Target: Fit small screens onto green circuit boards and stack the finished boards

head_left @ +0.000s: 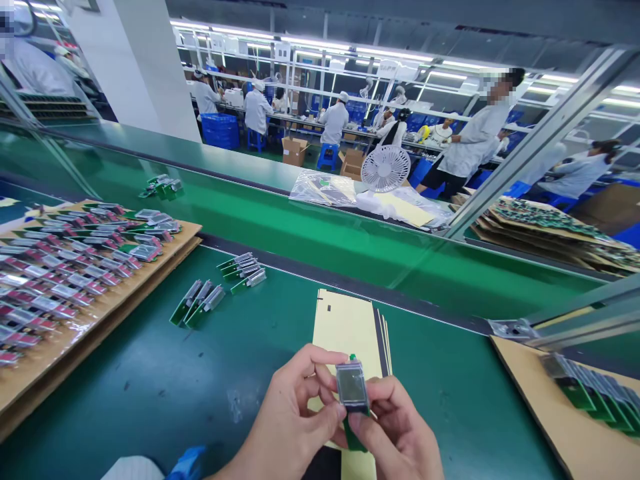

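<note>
A small green circuit board with a grey LCD screen [353,387] is held upright between both hands, its screen facing me. My left hand [305,407] grips its left edge with thumb and fingers. On the other side my right hand [395,423] pinches the right edge, the thumb low on the front. Beneath the hands lie pale yellow sheets [347,320] with a dark stripe along one side. To the left on the green mat stand two small groups of similar boards, a nearer group [197,303] and a farther group [243,270].
A cardboard sheet [187,243] full of screen boards fills the left side. Another cardboard sheet [525,393] with a row of boards is at right. Behind the bench runs a green belt [300,227]; beyond are a white fan [385,168], a metal post [540,133] and several people.
</note>
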Tool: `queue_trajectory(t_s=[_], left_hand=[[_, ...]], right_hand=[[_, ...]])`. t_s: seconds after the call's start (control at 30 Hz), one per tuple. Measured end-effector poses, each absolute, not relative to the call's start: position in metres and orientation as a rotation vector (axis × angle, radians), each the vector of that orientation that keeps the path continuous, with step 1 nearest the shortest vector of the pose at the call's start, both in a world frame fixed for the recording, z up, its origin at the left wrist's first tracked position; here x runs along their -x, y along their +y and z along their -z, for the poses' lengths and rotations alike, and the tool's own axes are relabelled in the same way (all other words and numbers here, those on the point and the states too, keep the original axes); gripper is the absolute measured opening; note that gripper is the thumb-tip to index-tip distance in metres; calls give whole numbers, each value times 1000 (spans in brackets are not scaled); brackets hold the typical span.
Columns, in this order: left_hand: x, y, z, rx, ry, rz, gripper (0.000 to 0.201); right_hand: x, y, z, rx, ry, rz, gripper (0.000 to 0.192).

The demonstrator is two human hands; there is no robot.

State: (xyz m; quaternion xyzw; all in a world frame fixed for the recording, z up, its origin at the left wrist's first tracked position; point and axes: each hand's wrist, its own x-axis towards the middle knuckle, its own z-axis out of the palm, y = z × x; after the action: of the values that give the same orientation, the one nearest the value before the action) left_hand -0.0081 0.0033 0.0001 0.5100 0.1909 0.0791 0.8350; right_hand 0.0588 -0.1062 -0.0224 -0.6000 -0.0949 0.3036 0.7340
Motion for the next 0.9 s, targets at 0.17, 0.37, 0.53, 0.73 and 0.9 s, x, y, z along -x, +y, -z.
queue_trajectory(t_s=[0.17,0.37,0.53,0.73,0.9], left_hand=[[8,7,-4,-1036,402,-157,38],[5,3,-1,-1066,434,-153,31],[4,21,11,-1697,513,-279,55],[1,97,14,-2538,797,-586,26],[-7,128,20,-2590,914,-705,20]], right_hand=[[-71,-111,18,1231,-303,-840,24],[-69,-105,8,1465,-324,-752,27],[-109,-119,11,1941,-422,-341,30],[-177,-153,22,2503,-372,195,23],[-183,-158,30,2573,-410,246,21]])
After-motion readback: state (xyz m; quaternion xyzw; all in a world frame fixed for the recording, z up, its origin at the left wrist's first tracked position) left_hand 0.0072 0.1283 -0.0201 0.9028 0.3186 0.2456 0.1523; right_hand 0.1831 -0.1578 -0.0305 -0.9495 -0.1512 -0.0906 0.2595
